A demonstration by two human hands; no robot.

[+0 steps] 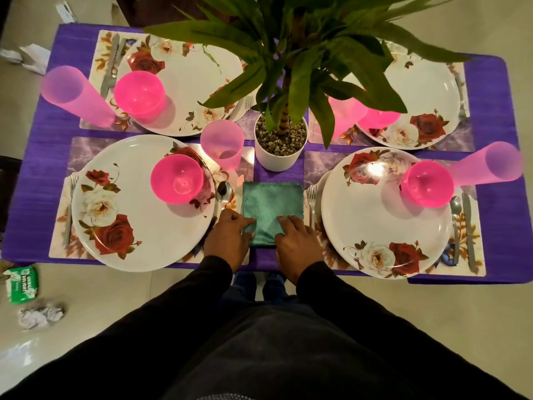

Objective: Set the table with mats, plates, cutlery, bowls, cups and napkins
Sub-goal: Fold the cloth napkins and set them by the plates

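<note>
A folded teal napkin [271, 206] lies on the purple table [34, 180] between the two near place settings. My left hand [227, 241] pinches its near left edge with curled fingers. My right hand [297, 243] rests flat on its near right corner. The near left rose plate [129, 226] carries a pink bowl [177, 183]; a pink cup [222, 148] stands behind it. The near right plate [383, 226] holds a pink bowl [427, 187], with a pink cup [487, 166] beside it. A spoon [225, 193] and a fork [312, 202] flank the napkin.
A potted plant in a white pot [281, 157] stands at the table's centre, its leaves hiding part of the far settings. The far left plate [196, 82] has a pink bowl [139, 92] and cup [76, 95]. A green packet [23, 284] and crumpled paper [40, 314] lie on the floor.
</note>
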